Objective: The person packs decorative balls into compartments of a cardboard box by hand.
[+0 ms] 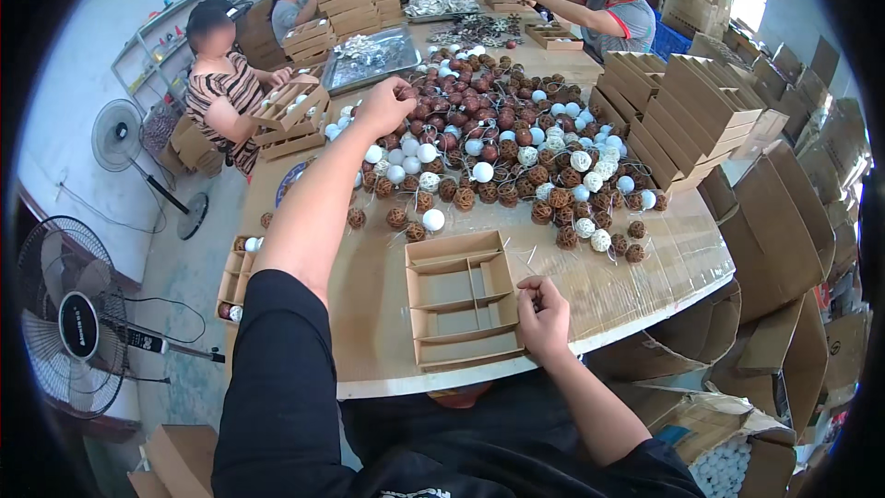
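Observation:
My left hand is stretched far over the left side of a large pile of ornament balls, its fingers pinched together beside the glossy dark red balls. Whatever is between those fingertips is hidden. In front of me lies a shallow cardboard box with dividers, its compartments bare. At the box's right wall rests my right hand, fingers curled closed; what they hold, if anything, cannot be made out. White balls, brown woven rattan balls and cream woven balls make up the pile's near side.
A partly filled divided box sits at the table's left edge. Stacked divided boxes stand on the right. Metal trays lie farther back. Several co-workers work around the table. Fans stand left; open cartons crowd the right.

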The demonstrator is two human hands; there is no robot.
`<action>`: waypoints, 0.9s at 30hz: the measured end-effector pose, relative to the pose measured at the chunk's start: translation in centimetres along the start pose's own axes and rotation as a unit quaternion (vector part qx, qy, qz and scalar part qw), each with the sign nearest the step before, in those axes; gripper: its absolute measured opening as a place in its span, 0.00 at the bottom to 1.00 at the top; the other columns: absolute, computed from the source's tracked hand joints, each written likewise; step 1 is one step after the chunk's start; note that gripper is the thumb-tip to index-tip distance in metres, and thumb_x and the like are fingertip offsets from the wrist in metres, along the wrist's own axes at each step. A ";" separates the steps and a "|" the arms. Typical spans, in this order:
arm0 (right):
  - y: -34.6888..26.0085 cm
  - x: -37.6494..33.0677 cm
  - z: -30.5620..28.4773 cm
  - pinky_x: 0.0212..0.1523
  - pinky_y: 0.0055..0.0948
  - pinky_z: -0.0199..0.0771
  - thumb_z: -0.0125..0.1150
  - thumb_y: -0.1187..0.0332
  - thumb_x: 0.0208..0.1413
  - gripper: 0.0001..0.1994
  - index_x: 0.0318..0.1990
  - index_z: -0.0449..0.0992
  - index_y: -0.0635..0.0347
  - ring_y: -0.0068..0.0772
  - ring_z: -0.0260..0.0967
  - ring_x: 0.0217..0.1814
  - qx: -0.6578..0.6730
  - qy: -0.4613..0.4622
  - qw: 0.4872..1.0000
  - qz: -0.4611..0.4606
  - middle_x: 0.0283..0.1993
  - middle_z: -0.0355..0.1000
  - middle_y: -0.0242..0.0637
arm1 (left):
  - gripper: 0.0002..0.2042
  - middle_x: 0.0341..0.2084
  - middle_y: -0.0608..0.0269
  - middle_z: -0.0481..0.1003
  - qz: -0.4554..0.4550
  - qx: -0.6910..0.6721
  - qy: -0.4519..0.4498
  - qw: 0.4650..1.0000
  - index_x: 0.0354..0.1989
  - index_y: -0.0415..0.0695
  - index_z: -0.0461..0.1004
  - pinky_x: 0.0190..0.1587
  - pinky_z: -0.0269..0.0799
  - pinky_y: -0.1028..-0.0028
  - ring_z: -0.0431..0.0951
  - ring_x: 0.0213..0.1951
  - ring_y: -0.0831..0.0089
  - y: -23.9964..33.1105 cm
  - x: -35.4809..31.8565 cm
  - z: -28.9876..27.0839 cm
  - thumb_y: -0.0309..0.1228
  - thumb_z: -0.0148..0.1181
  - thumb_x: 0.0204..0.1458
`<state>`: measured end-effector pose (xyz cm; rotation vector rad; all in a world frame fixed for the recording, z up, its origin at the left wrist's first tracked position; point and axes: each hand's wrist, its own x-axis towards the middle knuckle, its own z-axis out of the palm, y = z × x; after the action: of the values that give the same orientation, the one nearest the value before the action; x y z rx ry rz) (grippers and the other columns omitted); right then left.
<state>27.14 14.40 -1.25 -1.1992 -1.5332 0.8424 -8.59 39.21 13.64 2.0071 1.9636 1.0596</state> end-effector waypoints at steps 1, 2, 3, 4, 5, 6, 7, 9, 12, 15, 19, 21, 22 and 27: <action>-0.8 -0.1 0.4 0.30 0.27 0.71 0.59 0.75 0.62 0.05 0.43 0.77 0.63 0.26 0.69 0.24 0.009 -0.009 1.000 -0.004 0.25 0.72 0.37 | 0.17 0.41 0.54 0.83 -0.028 -0.006 -0.003 1.000 0.50 0.44 0.77 0.50 0.77 0.62 0.84 0.43 0.59 -1.4 0.2 -0.7 0.32 0.67 0.51; -1.8 -0.2 0.6 0.30 0.28 0.71 0.59 0.75 0.62 0.05 0.44 0.76 0.63 0.26 0.69 0.24 0.010 -0.028 0.999 0.012 0.25 0.72 0.37 | 0.14 0.39 0.57 0.82 -0.033 -0.038 -0.025 0.998 0.48 0.42 0.77 0.49 0.77 0.63 0.82 0.41 0.63 -3.0 -0.3 -1.2 0.30 0.65 0.53; -2.1 -0.1 0.3 0.29 0.29 0.71 0.59 0.75 0.62 0.06 0.45 0.76 0.63 0.27 0.69 0.24 0.000 -0.035 0.999 0.034 0.25 0.72 0.38 | 0.12 0.37 0.60 0.81 -0.030 -0.080 -0.057 0.995 0.47 0.40 0.77 0.48 0.76 0.65 0.80 0.40 0.67 -2.7 -0.5 -0.6 0.27 0.63 0.55; -2.0 0.1 0.0 0.29 0.29 0.70 0.58 0.75 0.62 0.07 0.46 0.75 0.64 0.28 0.69 0.23 -0.013 -0.027 0.999 0.014 0.25 0.72 0.38 | 0.10 0.35 0.58 0.79 0.033 -0.039 -0.059 0.997 0.46 0.39 0.77 0.46 0.76 0.64 0.79 0.38 0.65 -2.5 -0.9 0.3 0.24 0.61 0.55; -1.9 0.3 -0.1 0.29 0.29 0.70 0.58 0.75 0.62 0.07 0.46 0.75 0.64 0.28 0.69 0.23 -0.015 -0.024 0.999 0.019 0.25 0.72 0.38 | 0.11 0.36 0.57 0.79 0.060 0.012 -0.068 0.996 0.46 0.39 0.77 0.46 0.77 0.64 0.79 0.38 0.63 -2.1 -1.1 1.2 0.23 0.61 0.55; -2.0 0.3 -0.1 0.29 0.29 0.70 0.58 0.75 0.62 0.07 0.46 0.75 0.64 0.28 0.69 0.23 -0.013 -0.024 0.999 0.021 0.25 0.72 0.38 | 0.11 0.36 0.55 0.78 0.083 0.066 -0.074 0.992 0.46 0.39 0.77 0.46 0.77 0.64 0.79 0.38 0.62 -2.5 -1.4 1.4 0.23 0.60 0.54; -2.0 0.4 0.0 0.30 0.30 0.70 0.58 0.75 0.61 0.07 0.46 0.75 0.64 0.28 0.69 0.24 -0.012 -0.025 0.999 0.023 0.25 0.72 0.38 | 0.13 0.37 0.51 0.79 0.104 0.084 -0.041 0.990 0.47 0.41 0.79 0.47 0.77 0.64 0.80 0.38 0.57 -3.2 -1.9 2.0 0.23 0.61 0.53; -2.2 0.3 0.3 0.30 0.30 0.71 0.58 0.76 0.61 0.07 0.45 0.75 0.64 0.29 0.70 0.25 0.003 -0.035 0.999 0.037 0.25 0.73 0.39 | 0.14 0.38 0.51 0.79 0.079 0.094 -0.036 0.992 0.48 0.42 0.80 0.48 0.77 0.63 0.80 0.40 0.56 -3.8 -2.0 2.7 0.24 0.61 0.53; -2.1 0.4 0.3 0.31 0.29 0.72 0.59 0.76 0.61 0.06 0.44 0.76 0.64 0.28 0.70 0.25 -0.004 -0.018 1.000 0.013 0.26 0.73 0.39 | 0.16 0.45 0.46 0.75 0.050 0.145 -0.008 0.988 0.48 0.48 0.82 0.54 0.75 0.58 0.78 0.50 0.49 -2.1 -2.3 4.9 0.35 0.71 0.50; -2.0 0.2 -0.2 0.31 0.25 0.71 0.58 0.77 0.61 0.05 0.43 0.76 0.64 0.22 0.69 0.26 0.006 -0.018 0.999 0.028 0.26 0.73 0.35 | 0.20 0.53 0.40 0.69 0.096 0.190 -0.069 0.975 0.48 0.47 0.79 0.56 0.76 0.52 0.78 0.52 0.41 -0.1 -2.3 6.2 0.40 0.73 0.48; -1.9 0.0 -0.3 0.30 0.25 0.70 0.58 0.77 0.62 0.04 0.42 0.76 0.64 0.20 0.68 0.25 0.013 -0.020 0.999 0.026 0.24 0.72 0.34 | 0.18 0.51 0.46 0.69 0.079 0.284 -0.109 0.949 0.49 0.49 0.79 0.50 0.78 0.50 0.79 0.49 0.45 1.3 -2.2 7.5 0.37 0.71 0.50; -2.2 0.0 -0.1 0.29 0.25 0.70 0.58 0.77 0.62 0.04 0.42 0.76 0.65 0.20 0.67 0.24 0.000 -0.014 1.000 0.008 0.24 0.72 0.34 | 0.15 0.51 0.46 0.69 0.070 0.294 -0.116 0.946 0.47 0.49 0.80 0.49 0.79 0.50 0.79 0.49 0.46 1.3 -2.2 7.4 0.35 0.68 0.51; -2.0 0.0 -0.1 0.29 0.25 0.70 0.58 0.77 0.62 0.04 0.42 0.76 0.65 0.20 0.67 0.24 0.000 -0.014 1.000 0.008 0.24 0.72 0.34 | 0.15 0.51 0.46 0.69 0.070 0.294 -0.116 0.946 0.47 0.49 0.80 0.49 0.79 0.50 0.79 0.49 0.46 1.3 -2.4 7.4 0.35 0.68 0.51; -2.1 0.3 0.2 0.29 0.25 0.69 0.58 0.76 0.62 0.03 0.41 0.76 0.65 0.22 0.67 0.23 0.008 -0.013 1.000 0.007 0.23 0.72 0.35 | 0.11 0.49 0.48 0.71 0.055 0.272 -0.088 0.957 0.44 0.52 0.82 0.48 0.78 0.51 0.80 0.48 0.47 1.5 -3.1 6.1 0.35 0.66 0.52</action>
<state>26.40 14.10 0.66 -1.1920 -1.5385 0.8818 -3.62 38.41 8.84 2.3927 2.2367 0.3451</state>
